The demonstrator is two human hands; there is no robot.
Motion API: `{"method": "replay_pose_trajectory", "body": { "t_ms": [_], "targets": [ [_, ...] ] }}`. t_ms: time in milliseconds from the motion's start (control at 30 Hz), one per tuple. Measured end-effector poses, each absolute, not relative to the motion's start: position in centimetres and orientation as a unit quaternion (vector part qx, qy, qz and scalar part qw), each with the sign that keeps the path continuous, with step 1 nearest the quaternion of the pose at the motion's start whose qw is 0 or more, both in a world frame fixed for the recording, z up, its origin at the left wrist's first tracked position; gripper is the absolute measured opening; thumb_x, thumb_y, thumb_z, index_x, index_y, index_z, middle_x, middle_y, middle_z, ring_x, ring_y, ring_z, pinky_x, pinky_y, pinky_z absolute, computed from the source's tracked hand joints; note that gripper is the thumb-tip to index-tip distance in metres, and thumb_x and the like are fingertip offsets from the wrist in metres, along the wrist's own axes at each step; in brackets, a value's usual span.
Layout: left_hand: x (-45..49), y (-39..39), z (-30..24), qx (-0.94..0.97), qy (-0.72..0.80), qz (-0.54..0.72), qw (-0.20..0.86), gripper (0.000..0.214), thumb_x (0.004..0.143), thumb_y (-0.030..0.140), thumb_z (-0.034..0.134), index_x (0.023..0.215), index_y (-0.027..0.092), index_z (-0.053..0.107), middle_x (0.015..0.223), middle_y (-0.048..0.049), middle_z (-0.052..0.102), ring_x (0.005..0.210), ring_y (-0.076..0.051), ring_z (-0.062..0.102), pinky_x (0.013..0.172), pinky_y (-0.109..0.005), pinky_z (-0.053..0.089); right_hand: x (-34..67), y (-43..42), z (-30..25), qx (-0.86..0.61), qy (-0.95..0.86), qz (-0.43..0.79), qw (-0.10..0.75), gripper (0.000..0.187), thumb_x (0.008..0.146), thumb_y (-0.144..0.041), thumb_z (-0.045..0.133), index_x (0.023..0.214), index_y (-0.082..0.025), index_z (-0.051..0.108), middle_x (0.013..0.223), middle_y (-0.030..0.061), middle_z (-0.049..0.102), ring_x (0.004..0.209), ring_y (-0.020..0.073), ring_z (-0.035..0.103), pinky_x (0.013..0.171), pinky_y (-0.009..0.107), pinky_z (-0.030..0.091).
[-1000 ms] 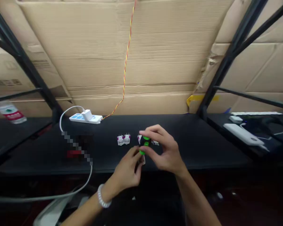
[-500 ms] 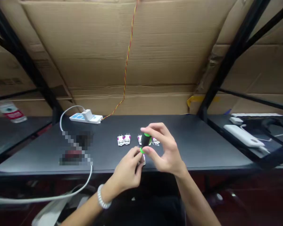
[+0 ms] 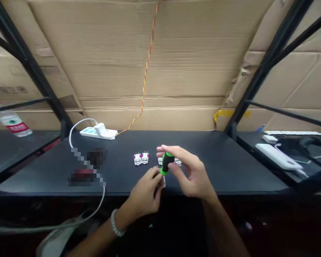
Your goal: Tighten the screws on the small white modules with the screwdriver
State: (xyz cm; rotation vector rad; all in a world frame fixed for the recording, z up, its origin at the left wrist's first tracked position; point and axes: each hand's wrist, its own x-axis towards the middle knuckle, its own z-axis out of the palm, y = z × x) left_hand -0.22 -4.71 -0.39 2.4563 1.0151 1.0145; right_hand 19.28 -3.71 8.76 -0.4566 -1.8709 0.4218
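My right hand point(image 3: 190, 175) pinches a short black screwdriver with green bands point(image 3: 166, 163), held upright with its tip pointing down. My left hand point(image 3: 144, 192) is closed on a small white part point(image 3: 163, 182) at the front edge of the black table point(image 3: 230, 167), right under the screwdriver's tip. Two more small white and pink parts point(image 3: 141, 158) stand side by side on the table just behind my left hand. Other such parts point(image 3: 177, 161) show partly behind my right hand's fingers.
A white power strip with a plugged charger point(image 3: 98, 132) lies at the back left, its white cable point(image 3: 103, 200) running off the front edge. A blurred patch point(image 3: 87, 167) sits on the left. A bottle point(image 3: 10, 121) lies far left. White devices point(image 3: 276, 155) lie on the right shelf.
My right hand has turned the screwdriver slightly between its fingers, its handle now standing more upright. My left hand keeps the part in place. The view shifted a little.
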Motion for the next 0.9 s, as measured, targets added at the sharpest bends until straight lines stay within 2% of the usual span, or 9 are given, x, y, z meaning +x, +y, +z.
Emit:
{"method": "replay_pose_trajectory", "body": {
  "t_ms": [67, 133, 233, 300, 400, 500, 700, 833, 900],
  "targets": [
    [-0.21, -4.74, -0.43, 0.853, 0.354, 0.355, 0.144, 0.022, 0.090, 0.004, 0.057, 0.101, 0.023, 0.058, 0.113, -0.0095, 0.064, 0.104, -0.027, 0.064, 0.090, -0.041, 0.059, 19.25, -3.69, 8.76, -0.204, -0.784, 0.145, 0.568, 0.044, 0.099, -0.018, 0.071, 0.140, -0.033, 0.071, 0.116, 0.0067, 0.076, 0.101, 0.0205, 0.076, 0.089, 0.036, 0.065],
    [-0.18, -4.78, -0.44, 0.851, 0.360, 0.354, 0.145, 0.024, 0.089, 0.003, 0.056, 0.103, 0.023, 0.059, 0.113, -0.0093, 0.064, 0.104, -0.027, 0.065, 0.091, -0.041, 0.060, 19.21, -3.65, 8.71, -0.217, -0.777, 0.119, 0.578, 0.042, 0.095, -0.022, 0.078, 0.136, -0.033, 0.074, 0.112, 0.0060, 0.074, 0.098, 0.0199, 0.074, 0.085, 0.035, 0.065],
    [-0.13, -4.76, -0.43, 0.852, 0.355, 0.353, 0.149, 0.025, 0.089, 0.003, 0.057, 0.106, 0.022, 0.060, 0.118, -0.0107, 0.064, 0.109, -0.028, 0.064, 0.095, -0.042, 0.060, 19.15, -3.61, 8.61, -0.205, -0.791, 0.157, 0.555, 0.049, 0.101, -0.021, 0.065, 0.149, -0.032, 0.064, 0.136, 0.0107, 0.072, 0.120, 0.0256, 0.073, 0.104, 0.045, 0.063],
    [-0.13, -4.70, -0.48, 0.852, 0.356, 0.353, 0.149, 0.022, 0.090, 0.004, 0.056, 0.102, 0.022, 0.059, 0.117, -0.0109, 0.063, 0.108, -0.028, 0.064, 0.095, -0.042, 0.060, 19.10, -3.63, 8.59, -0.185, -0.797, 0.194, 0.541, 0.052, 0.104, -0.017, 0.056, 0.154, -0.031, 0.059, 0.144, 0.0114, 0.071, 0.127, 0.0262, 0.072, 0.109, 0.048, 0.061],
    [-0.16, -4.61, -0.66, 0.852, 0.361, 0.353, 0.141, 0.020, 0.091, 0.006, 0.056, 0.102, 0.022, 0.059, 0.113, -0.0101, 0.063, 0.105, -0.028, 0.065, 0.092, -0.042, 0.060, 18.99, -3.62, 8.61, -0.187, -0.788, 0.174, 0.561, 0.044, 0.101, -0.018, 0.066, 0.142, -0.032, 0.069, 0.122, 0.0084, 0.077, 0.108, 0.0223, 0.075, 0.093, 0.039, 0.065],
    [-0.17, -4.58, -0.76, 0.853, 0.358, 0.355, 0.136, 0.024, 0.091, 0.005, 0.056, 0.107, 0.022, 0.060, 0.112, -0.0100, 0.064, 0.105, -0.028, 0.065, 0.091, -0.043, 0.061, 18.94, -3.60, 8.64, -0.212, -0.776, 0.121, 0.581, 0.039, 0.093, -0.026, 0.081, 0.131, -0.032, 0.075, 0.108, 0.0058, 0.073, 0.095, 0.0210, 0.072, 0.083, 0.037, 0.065],
    [-0.16, -4.58, -0.55, 0.847, 0.355, 0.372, 0.136, 0.020, 0.090, 0.006, 0.057, 0.103, 0.022, 0.060, 0.111, -0.0099, 0.064, 0.101, -0.027, 0.065, 0.088, -0.040, 0.060, 18.98, -3.91, 8.65, -0.168, -0.798, 0.205, 0.541, 0.052, 0.102, -0.017, 0.059, 0.152, -0.030, 0.062, 0.137, 0.0108, 0.073, 0.122, 0.0261, 0.071, 0.105, 0.047, 0.061],
    [-0.20, -4.49, -0.74, 0.849, 0.355, 0.369, 0.132, 0.027, 0.091, 0.005, 0.057, 0.112, 0.022, 0.061, 0.114, -0.0103, 0.066, 0.103, -0.028, 0.066, 0.090, -0.042, 0.060, 18.69, -3.93, 8.65, -0.168, -0.788, 0.180, 0.564, 0.045, 0.097, -0.016, 0.071, 0.139, -0.032, 0.072, 0.115, 0.0071, 0.076, 0.097, 0.0203, 0.074, 0.084, 0.036, 0.065],
    [-0.18, -4.46, -0.77, 0.849, 0.355, 0.368, 0.135, 0.029, 0.091, 0.005, 0.057, 0.114, 0.022, 0.061, 0.114, -0.0104, 0.067, 0.104, -0.028, 0.066, 0.091, -0.042, 0.060, 18.60, -3.84, 8.62, -0.180, -0.784, 0.160, 0.572, 0.044, 0.096, -0.018, 0.073, 0.138, -0.031, 0.072, 0.114, 0.0075, 0.074, 0.095, 0.0202, 0.072, 0.082, 0.036, 0.065]
  ]
}}
